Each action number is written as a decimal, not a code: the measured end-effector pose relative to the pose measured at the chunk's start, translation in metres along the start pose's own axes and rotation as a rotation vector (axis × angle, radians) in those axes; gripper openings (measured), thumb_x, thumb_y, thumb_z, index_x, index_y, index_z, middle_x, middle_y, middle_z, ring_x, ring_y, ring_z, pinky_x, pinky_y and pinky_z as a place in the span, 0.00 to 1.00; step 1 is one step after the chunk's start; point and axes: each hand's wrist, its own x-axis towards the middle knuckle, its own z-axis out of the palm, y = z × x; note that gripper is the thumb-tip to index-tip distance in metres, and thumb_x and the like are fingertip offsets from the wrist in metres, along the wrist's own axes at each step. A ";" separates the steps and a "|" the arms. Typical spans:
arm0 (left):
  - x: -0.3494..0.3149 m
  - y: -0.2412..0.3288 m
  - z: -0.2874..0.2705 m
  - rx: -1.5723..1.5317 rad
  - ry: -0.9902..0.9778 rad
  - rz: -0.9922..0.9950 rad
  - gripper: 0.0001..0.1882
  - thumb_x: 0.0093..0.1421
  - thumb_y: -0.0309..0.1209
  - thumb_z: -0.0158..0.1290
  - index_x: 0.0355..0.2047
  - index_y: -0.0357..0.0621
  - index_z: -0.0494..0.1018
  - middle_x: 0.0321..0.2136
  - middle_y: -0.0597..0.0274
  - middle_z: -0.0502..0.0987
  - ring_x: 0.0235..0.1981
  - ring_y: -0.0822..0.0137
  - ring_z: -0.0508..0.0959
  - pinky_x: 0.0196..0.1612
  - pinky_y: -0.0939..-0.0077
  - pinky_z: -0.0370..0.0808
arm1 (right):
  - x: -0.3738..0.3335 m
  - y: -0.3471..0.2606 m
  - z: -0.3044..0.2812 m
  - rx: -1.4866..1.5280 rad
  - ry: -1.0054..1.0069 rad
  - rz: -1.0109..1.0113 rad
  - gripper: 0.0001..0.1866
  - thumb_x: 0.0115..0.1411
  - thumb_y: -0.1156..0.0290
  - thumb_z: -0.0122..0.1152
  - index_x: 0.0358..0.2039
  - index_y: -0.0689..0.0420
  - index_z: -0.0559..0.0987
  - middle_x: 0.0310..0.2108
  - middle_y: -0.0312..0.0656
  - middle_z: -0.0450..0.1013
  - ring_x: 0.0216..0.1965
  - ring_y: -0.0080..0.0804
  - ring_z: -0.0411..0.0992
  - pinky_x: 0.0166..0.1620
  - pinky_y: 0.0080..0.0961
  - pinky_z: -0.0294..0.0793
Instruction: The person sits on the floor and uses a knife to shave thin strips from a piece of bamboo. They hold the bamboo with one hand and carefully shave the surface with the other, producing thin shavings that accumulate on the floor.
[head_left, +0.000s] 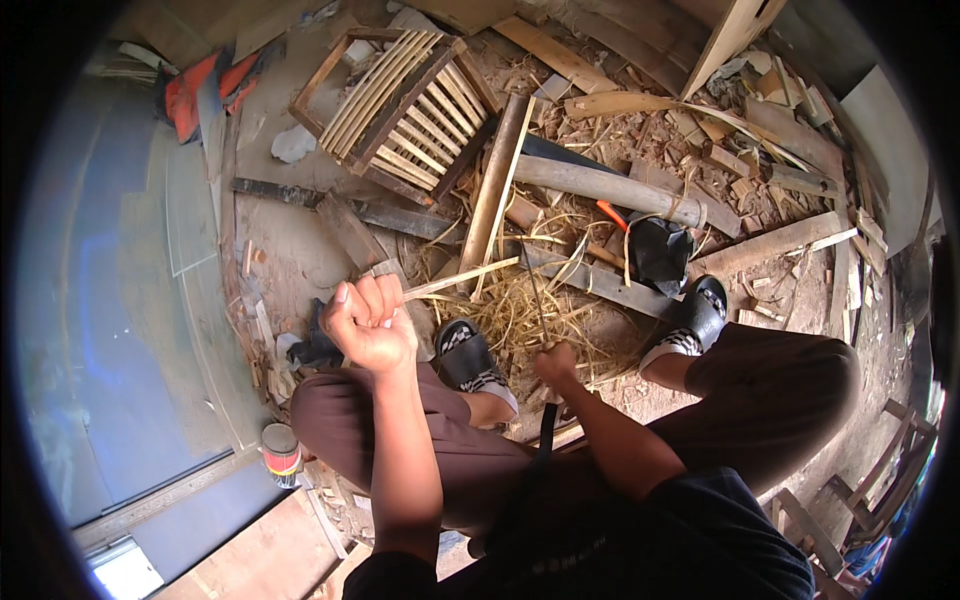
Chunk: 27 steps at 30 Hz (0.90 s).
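While just beyond the hands (pixel 372 325), loose shavings (pixel 515 308) and planks (pixel 497 185).

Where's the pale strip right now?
In the head view, just left of centre: the pale strip juts rightward from the closed left hand, its far end near the tip of the thin dark tool in the right hand.

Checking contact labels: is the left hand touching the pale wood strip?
Touching. The head view shows the left hand closed in a fist, with the wood strip coming straight out of it, no gap between.
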 end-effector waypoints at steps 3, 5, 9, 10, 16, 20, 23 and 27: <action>-0.005 -0.001 0.009 0.014 0.017 -0.009 0.24 0.67 0.37 0.40 0.14 0.53 0.47 0.09 0.72 0.47 0.13 0.75 0.45 0.22 0.74 0.47 | 0.007 0.002 -0.007 -0.104 -0.002 -0.215 0.13 0.60 0.68 0.58 0.29 0.68 0.80 0.26 0.60 0.78 0.31 0.54 0.80 0.34 0.45 0.77; -0.009 -0.002 0.018 0.041 -0.019 0.012 0.24 0.67 0.37 0.40 0.14 0.53 0.47 0.09 0.72 0.47 0.13 0.75 0.45 0.22 0.74 0.47 | -0.007 -0.029 0.003 0.154 -0.099 -0.288 0.12 0.56 0.70 0.62 0.34 0.69 0.78 0.26 0.59 0.78 0.30 0.52 0.80 0.35 0.43 0.77; -0.009 -0.001 0.007 0.004 -0.285 -0.044 0.24 0.66 0.35 0.41 0.14 0.51 0.47 0.10 0.71 0.47 0.14 0.74 0.44 0.22 0.72 0.46 | -0.053 -0.095 -0.011 0.316 -0.178 -0.594 0.12 0.54 0.72 0.62 0.35 0.68 0.76 0.23 0.57 0.77 0.25 0.48 0.79 0.33 0.40 0.77; -0.006 0.003 0.005 -0.002 -0.344 -0.056 0.23 0.64 0.34 0.42 0.13 0.50 0.47 0.10 0.70 0.48 0.14 0.73 0.45 0.22 0.71 0.46 | -0.067 -0.111 -0.025 0.239 -0.177 -0.707 0.12 0.54 0.72 0.62 0.35 0.67 0.76 0.23 0.57 0.77 0.25 0.48 0.79 0.32 0.40 0.76; -0.002 0.011 0.018 -0.072 -0.458 -0.089 0.22 0.56 0.29 0.47 0.12 0.44 0.49 0.10 0.66 0.53 0.13 0.72 0.51 0.21 0.71 0.49 | -0.032 -0.046 -0.009 0.195 -0.077 -0.194 0.12 0.59 0.71 0.55 0.28 0.68 0.79 0.24 0.63 0.76 0.31 0.57 0.80 0.33 0.44 0.77; -0.006 0.007 0.026 -0.015 -0.446 -0.087 0.20 0.53 0.29 0.50 0.11 0.40 0.52 0.10 0.63 0.55 0.13 0.70 0.53 0.20 0.69 0.50 | -0.019 -0.046 -0.013 0.070 -0.011 -0.330 0.09 0.58 0.73 0.57 0.28 0.67 0.77 0.20 0.50 0.75 0.21 0.40 0.74 0.28 0.38 0.75; -0.007 0.006 0.020 -0.013 -0.389 -0.118 0.20 0.51 0.29 0.50 0.11 0.40 0.51 0.10 0.63 0.55 0.13 0.70 0.53 0.20 0.69 0.50 | -0.062 -0.105 -0.032 0.323 -0.143 -0.529 0.04 0.54 0.76 0.59 0.28 0.63 0.75 0.17 0.41 0.72 0.20 0.30 0.68 0.30 0.35 0.73; 0.002 0.008 0.015 -0.067 -0.483 -0.120 0.21 0.51 0.29 0.50 0.11 0.41 0.50 0.10 0.64 0.55 0.13 0.70 0.52 0.20 0.70 0.50 | -0.054 -0.089 -0.019 0.263 -0.104 -0.534 0.08 0.54 0.74 0.61 0.30 0.67 0.77 0.21 0.54 0.74 0.25 0.43 0.75 0.33 0.39 0.75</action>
